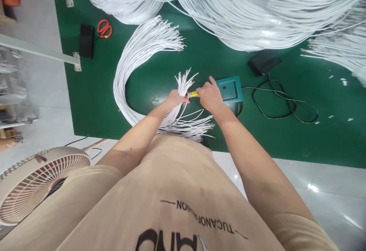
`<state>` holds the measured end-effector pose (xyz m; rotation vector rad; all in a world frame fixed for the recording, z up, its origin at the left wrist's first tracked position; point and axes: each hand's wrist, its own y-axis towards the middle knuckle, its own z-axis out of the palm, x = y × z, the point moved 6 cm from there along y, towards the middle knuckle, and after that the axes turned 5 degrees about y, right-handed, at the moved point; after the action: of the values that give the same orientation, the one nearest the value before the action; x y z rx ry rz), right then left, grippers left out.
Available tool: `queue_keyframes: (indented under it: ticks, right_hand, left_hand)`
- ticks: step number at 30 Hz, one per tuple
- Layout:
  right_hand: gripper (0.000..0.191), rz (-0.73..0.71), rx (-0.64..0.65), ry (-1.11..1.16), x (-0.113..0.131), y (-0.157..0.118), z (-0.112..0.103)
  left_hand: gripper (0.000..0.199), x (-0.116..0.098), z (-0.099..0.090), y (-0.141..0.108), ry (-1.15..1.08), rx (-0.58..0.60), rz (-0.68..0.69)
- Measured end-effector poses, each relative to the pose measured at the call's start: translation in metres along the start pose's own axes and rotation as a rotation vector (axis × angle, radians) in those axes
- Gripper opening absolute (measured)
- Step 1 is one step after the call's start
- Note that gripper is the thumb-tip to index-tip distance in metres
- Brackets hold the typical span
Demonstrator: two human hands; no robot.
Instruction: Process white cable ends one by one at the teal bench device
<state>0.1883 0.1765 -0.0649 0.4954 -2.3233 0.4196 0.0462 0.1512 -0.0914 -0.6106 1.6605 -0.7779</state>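
My left hand (176, 98) is closed around a bunch of white cables (185, 83), whose stripped-looking ends fan out above the fingers. My right hand (210, 95) grips a small yellow piece (193, 94) that points at the bunch, close to my left fingers; its exact kind is too small to make out. Just beyond my right hand lies a teal device (231, 89) with a recessed top and a dark cord. A thick curved bundle of white cables (121, 77) lies to the left, one end fanning out at the top and more loose ends near my body.
Big coils of white cable (265, 14) cover the far side of the green table (323, 136). Red-handled scissors (105, 28) and a black phone-like object (86, 41) lie at left. A black pedal-like box (264, 62) trails a cord. A fan (45, 182) stands at lower left.
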Motion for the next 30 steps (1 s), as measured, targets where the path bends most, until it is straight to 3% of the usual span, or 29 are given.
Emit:
queue_keyframes:
  ticks: [12, 15, 19, 25, 28, 30]
  right_hand:
    - [0.025, 0.001, -0.007, 0.004, 0.0, -0.002, -0.002]
    - [0.035, 0.033, -0.111, -0.175, 0.0, -0.012, -0.013]
    - [0.048, 0.186, -0.267, -0.329, -0.012, -0.027, -0.026]
    - [0.054, 0.216, -0.262, -0.355, -0.024, -0.027, -0.023]
    - [0.051, 0.184, -0.264, -0.326, -0.011, -0.025, -0.022]
    - [0.043, 0.034, -0.194, -0.291, 0.014, -0.027, -0.012]
  left_hand:
    - [0.037, 0.005, -0.001, 0.004, 0.025, -0.017, -0.048]
    - [0.035, 0.008, -0.002, 0.007, -0.002, -0.004, -0.053]
    - [0.035, 0.011, -0.004, 0.01, 0.016, 0.011, -0.054]
    - [0.042, 0.011, -0.014, 0.007, 0.035, 0.036, 0.001]
    - [0.048, 0.008, -0.022, 0.002, -0.036, 0.049, 0.075]
    - [0.048, 0.005, -0.028, -0.004, -0.068, 0.018, 0.143]
